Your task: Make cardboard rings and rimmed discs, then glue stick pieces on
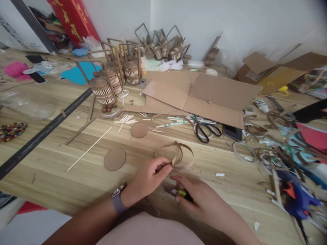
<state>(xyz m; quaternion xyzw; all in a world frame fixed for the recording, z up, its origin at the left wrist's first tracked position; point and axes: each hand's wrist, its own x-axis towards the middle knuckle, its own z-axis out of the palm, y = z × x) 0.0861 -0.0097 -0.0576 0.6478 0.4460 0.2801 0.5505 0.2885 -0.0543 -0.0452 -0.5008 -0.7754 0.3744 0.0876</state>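
Observation:
My left hand [152, 173], with a watch on its wrist, pinches a thin brown strip [187, 148] between thumb and fingers. The strip curls into loose loops just beyond the fingertips, and a short end sticks up. My right hand [200, 192] is closed around a utility knife [182, 193] with a yellow and black body. Its blade points left, below the left fingertips, apart from the strip as far as I can see. Two round brown cardboard discs, a larger one [114, 159] and a smaller one [139, 130], lie left of and beyond my left hand.
Black-handled scissors [207, 131] lie before flattened cardboard [217, 97]. Small woven baskets [102, 90] stand at the back left, near scattered white sticks [126, 119]. At the right are a blue glue gun [297, 197], a tape ring [244, 152] and tangled strip offcuts.

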